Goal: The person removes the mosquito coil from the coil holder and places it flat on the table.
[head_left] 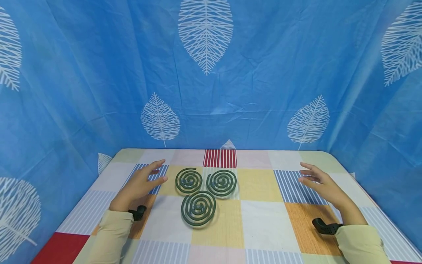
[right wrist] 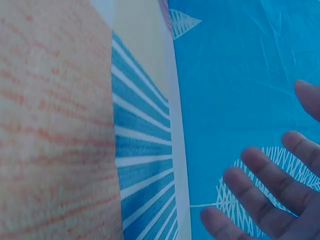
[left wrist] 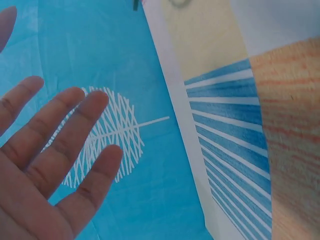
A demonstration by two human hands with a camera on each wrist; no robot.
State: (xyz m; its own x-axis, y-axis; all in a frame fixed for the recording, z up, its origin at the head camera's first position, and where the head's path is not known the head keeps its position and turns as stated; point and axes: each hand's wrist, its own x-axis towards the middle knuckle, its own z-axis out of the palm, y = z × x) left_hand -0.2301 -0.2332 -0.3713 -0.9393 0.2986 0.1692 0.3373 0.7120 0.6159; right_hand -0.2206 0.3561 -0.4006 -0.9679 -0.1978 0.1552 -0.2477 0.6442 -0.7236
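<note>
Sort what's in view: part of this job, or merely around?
Likely the job:
rear-left green coil
rear-right green coil
front green coil
left hand, empty
right hand, empty

Merely around:
patchwork tablecloth
blue leaf-print curtain
left black wrist device
right black wrist device

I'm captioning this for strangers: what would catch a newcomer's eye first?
Probably the three dark green spiral coils, clustered near the middle of the patchwork table, two behind and one in front. The empty left hand and right hand hover on either side. Behind hangs a blue curtain printed with white leaves.
</note>
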